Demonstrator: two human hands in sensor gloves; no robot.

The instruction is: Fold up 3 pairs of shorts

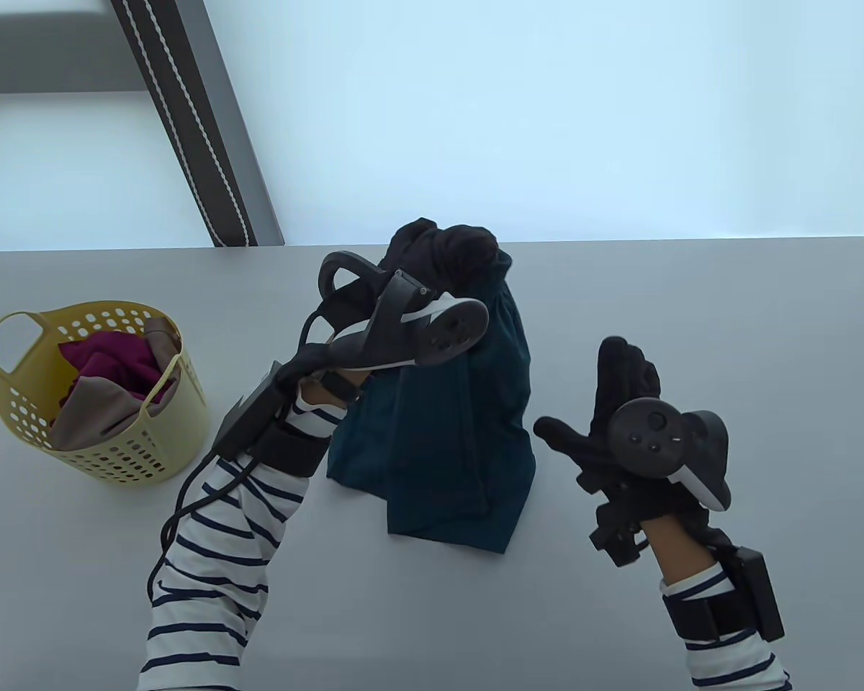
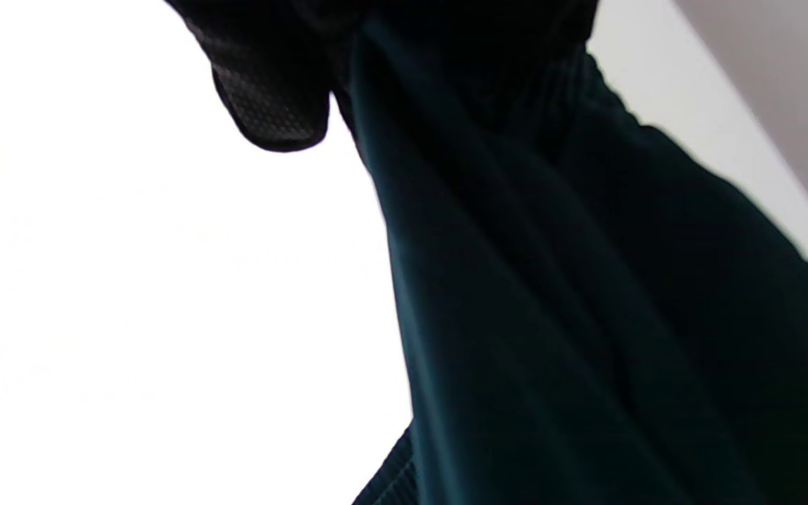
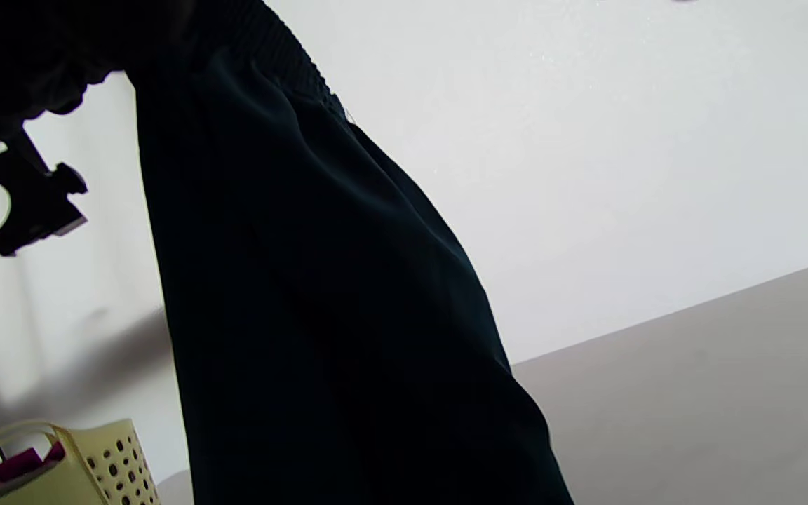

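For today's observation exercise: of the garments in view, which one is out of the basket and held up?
The dark teal shorts, gripped at the top by the left hand; the magenta and taupe garments lie in the yellow basket.

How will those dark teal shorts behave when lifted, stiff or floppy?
Probably floppy: held at the top by the left hand, the dark teal shorts hang in soft folds. Likely light, since one hand holds them up. Their lower edge crumples on the table, so they would probably slump once released.

Grey table (image 1: 691, 302); bright pale wall (image 1: 547, 108); dark striped strip (image 1: 194, 122).
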